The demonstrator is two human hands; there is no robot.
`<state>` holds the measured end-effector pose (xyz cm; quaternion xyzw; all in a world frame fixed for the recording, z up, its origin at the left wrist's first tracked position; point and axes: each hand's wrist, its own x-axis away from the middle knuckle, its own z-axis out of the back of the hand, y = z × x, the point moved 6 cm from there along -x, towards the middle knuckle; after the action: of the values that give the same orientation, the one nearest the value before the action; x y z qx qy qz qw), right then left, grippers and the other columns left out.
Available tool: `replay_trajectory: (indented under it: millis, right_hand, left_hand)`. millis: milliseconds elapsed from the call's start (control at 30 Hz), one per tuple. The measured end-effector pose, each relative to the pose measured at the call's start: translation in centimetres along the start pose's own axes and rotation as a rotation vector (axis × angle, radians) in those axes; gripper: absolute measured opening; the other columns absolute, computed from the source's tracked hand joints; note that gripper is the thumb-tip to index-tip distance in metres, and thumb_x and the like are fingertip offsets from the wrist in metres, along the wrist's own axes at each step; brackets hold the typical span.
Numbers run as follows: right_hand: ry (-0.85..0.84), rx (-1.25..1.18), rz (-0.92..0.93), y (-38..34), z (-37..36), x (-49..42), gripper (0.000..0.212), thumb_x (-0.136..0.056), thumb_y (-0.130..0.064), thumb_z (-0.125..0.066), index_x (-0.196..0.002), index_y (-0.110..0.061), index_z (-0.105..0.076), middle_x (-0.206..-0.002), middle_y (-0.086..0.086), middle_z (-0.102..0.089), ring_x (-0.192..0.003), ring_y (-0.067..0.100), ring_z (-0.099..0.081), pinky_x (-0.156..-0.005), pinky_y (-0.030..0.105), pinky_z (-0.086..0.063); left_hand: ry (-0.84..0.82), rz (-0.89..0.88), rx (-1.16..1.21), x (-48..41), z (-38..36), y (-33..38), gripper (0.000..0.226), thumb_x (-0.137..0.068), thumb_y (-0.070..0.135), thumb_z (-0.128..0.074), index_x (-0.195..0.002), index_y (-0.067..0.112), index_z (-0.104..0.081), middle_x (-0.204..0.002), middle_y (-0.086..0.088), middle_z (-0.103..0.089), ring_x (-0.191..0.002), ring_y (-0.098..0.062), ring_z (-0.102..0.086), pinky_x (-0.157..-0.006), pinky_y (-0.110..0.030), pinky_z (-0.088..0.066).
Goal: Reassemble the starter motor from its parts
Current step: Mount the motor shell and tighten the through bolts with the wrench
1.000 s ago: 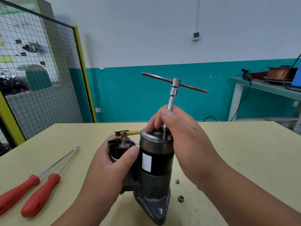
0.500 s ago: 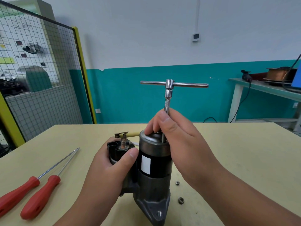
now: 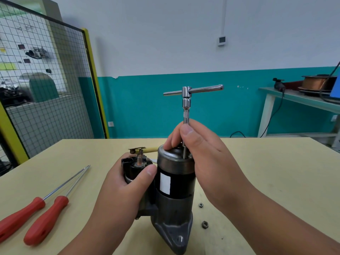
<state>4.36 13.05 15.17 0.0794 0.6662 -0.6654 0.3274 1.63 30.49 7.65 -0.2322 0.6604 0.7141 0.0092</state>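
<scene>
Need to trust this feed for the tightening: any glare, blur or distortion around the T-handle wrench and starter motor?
Head view: even soft light, faint shadows; T-handle wrench and starter motor sharp; only small glints on the wrench's chrome; wide-angle lens makes the mesh fence at the left edge lean; the right hand hides the wrench tip.
</scene>
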Motion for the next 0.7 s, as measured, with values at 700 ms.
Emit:
replay_trajectory:
  millis: [700]
  right_hand:
    - [0.004,-0.015,0.016,0.01,-0.18,0.29,0.038,-0.101,-0.049,-0.037,-0.078,-0.027,-0.059,-0.090,0.003,-0.067,-0.087,0.018,-0.064,-0.078,0.032,-0.055]
  left_hand:
    - [0.006,-0.012,-0.055,-0.26,0.28,-0.32,0.045,-0.064,0.067,-0.068,-0.101,0.042,-0.076,-0.093,0.007,-0.080,-0.085,-0.013,-0.077,-0.057,-0.028,-0.060]
